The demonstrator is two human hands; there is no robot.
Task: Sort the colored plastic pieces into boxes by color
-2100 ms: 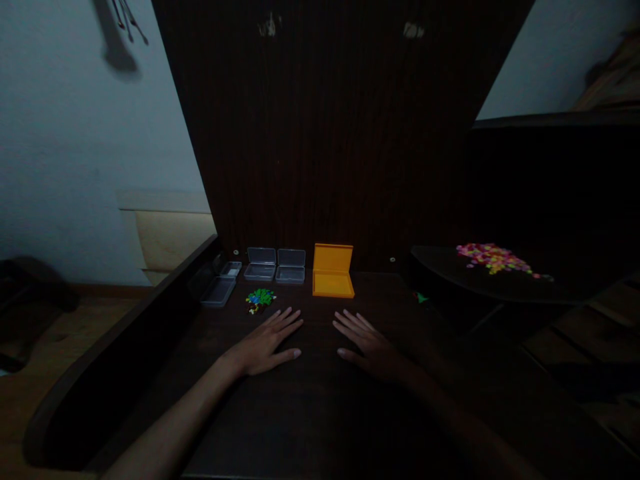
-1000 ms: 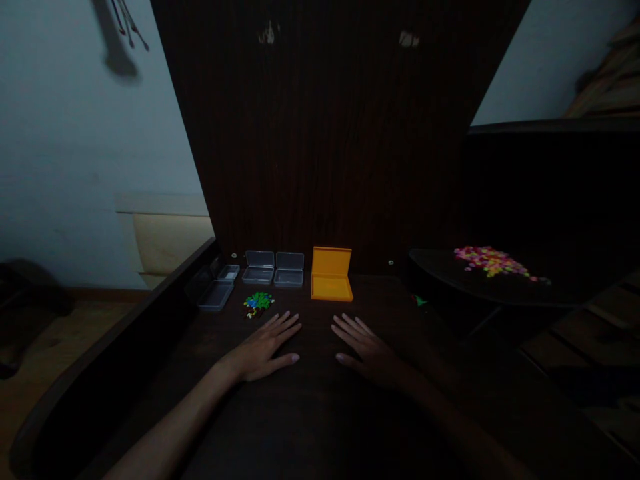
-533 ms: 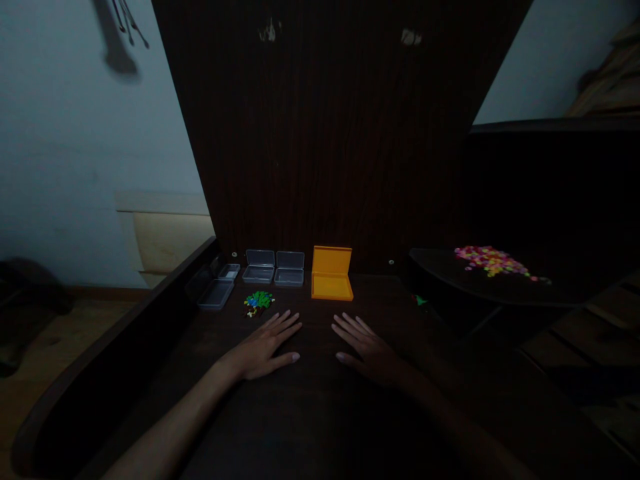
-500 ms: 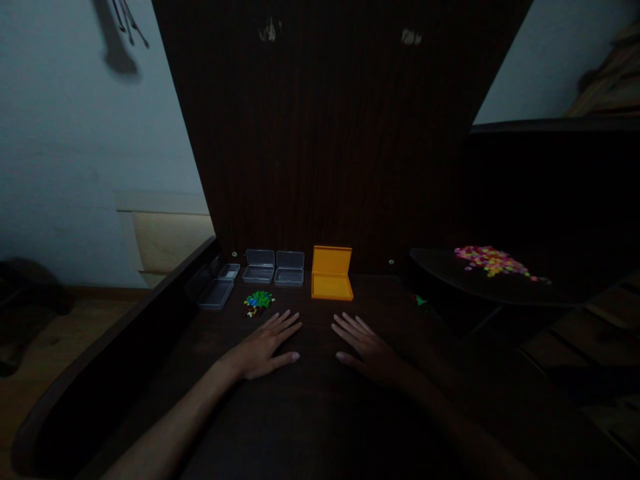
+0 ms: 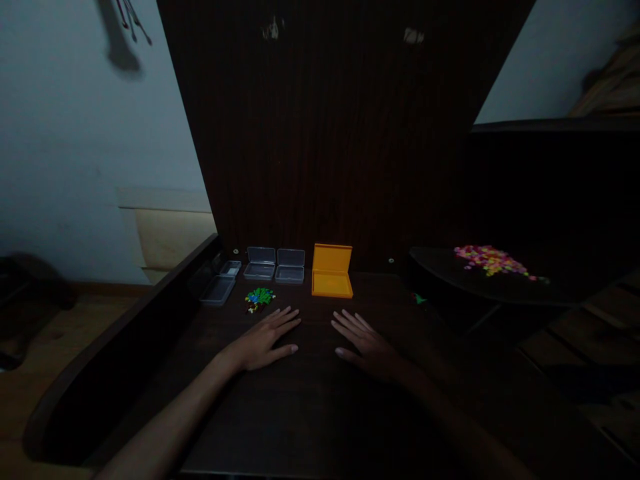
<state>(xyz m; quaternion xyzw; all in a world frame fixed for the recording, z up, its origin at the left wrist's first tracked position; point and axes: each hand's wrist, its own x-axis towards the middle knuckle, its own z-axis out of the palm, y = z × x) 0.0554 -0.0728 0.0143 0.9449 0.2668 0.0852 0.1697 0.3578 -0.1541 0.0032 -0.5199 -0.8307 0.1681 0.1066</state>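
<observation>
My left hand (image 5: 263, 340) lies flat, palm down, fingers spread on the dark wooden table (image 5: 310, 413). My right hand (image 5: 365, 341) rests flat beside it, fingers stretched out, holding nothing. Just beyond my left fingertips sits a small heap of green, blue and mixed beads (image 5: 259, 297). An open orange box (image 5: 331, 280) stands a little past the gap between my hands. Left of it are two open clear boxes (image 5: 275, 266), and another open clear box (image 5: 219, 285) lies by the table's left rail.
A dark curved shelf (image 5: 450, 283) on the right carries a pile of pink and yellow beads (image 5: 491, 259). A tiny green piece (image 5: 420, 299) lies near its base. A tall dark wooden panel (image 5: 330, 133) closes off the back. The room is dim.
Both hands have stayed flat in the same place. Only the view has shifted slightly.
</observation>
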